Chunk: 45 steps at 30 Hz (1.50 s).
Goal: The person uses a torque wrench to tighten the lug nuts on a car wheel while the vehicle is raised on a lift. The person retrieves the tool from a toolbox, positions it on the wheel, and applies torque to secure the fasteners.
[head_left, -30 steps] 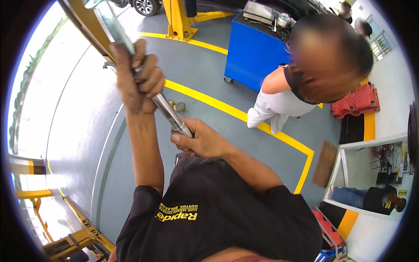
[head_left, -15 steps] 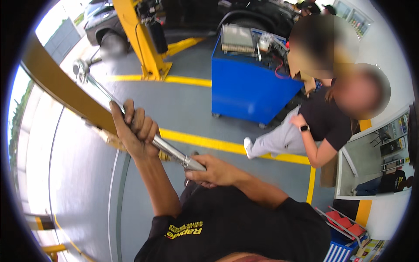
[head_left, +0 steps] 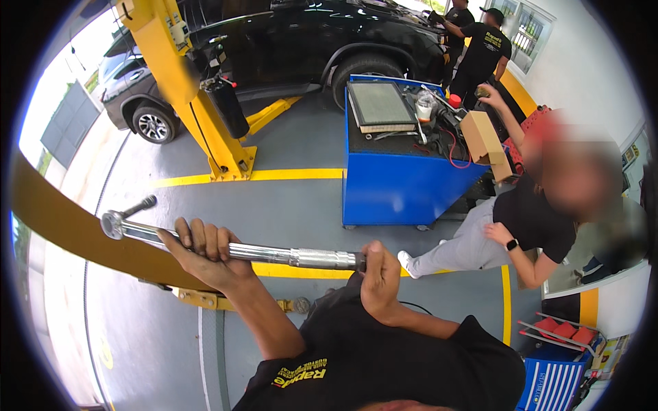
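A long chrome torque wrench (head_left: 277, 255) lies nearly level in front of my chest. My left hand (head_left: 209, 255) is closed round its shaft near the ratchet head, with the fingers over the top. At the other end, my right hand (head_left: 381, 282) grips the dark tip of the knurled handle, its thumb upward. The round ratchet head (head_left: 112, 225) sits at the far left. From it a dark extension or socket (head_left: 140, 206) points away from me. My palms hide parts of the shaft and the handle's end.
A blue tool cart (head_left: 411, 188) bears a filter, tools and a cardboard box (head_left: 485, 140). Beside it stands a co-worker (head_left: 528, 226). A yellow lift post (head_left: 168, 65) and a black vehicle (head_left: 274, 51) are beyond. A curved brown beam (head_left: 82, 222) passes close at left.
The wrench has swung from a steep slant to nearly level. My right hand has moved up and right, onto the handle's end. The view has shifted, showing more of the vehicles.
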### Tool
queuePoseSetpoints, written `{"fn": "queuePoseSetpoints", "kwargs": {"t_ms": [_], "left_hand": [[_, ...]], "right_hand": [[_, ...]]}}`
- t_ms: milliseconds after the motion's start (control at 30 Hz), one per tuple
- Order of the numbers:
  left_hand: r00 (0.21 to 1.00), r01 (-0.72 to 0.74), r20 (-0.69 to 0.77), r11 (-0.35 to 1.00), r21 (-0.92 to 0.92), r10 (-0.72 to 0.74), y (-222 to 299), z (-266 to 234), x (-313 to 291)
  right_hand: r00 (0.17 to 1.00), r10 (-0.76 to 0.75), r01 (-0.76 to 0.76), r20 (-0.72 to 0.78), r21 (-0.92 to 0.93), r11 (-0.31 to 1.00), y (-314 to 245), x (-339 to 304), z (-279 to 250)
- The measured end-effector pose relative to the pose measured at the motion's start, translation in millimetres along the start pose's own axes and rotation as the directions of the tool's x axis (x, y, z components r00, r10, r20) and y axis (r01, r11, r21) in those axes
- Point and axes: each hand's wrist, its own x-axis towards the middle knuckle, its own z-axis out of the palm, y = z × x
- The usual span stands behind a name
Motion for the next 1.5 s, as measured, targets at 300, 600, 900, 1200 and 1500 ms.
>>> {"fn": "queuePoseSetpoints", "kwargs": {"t_ms": [300, 600, 900, 1200, 1500], "left_hand": [[0.988, 0.081, -0.111, 0.978, -0.193, -0.104, -77, -29, 94], [0.998, -0.014, -0.061, 0.999, -0.05, 0.011, -180, -28, 228], [0.872, 0.39, -0.177, 0.865, -0.314, -0.457, -273, -58, 369], [0.726, 0.543, -0.216, 0.737, -0.403, -0.653, -355, -92, 443], [0.826, 0.561, -0.065, 0.828, 0.002, -0.56, -406, -66, 498]], "right_hand": [[0.483, -0.874, 0.861, 0.056, -0.212, 0.463, 45, 178, 46], [1.0, 0.008, -0.008, -0.006, -0.008, 1.0, 65, 296, 129], [0.276, -0.944, 0.954, 0.179, 0.066, 0.291, 95, 476, 160], [-0.131, -0.948, 0.991, 0.289, 0.009, -0.134, 108, 572, 183], [0.864, -0.201, 0.406, 0.461, -0.402, 0.821, 87, 543, 206]]}}
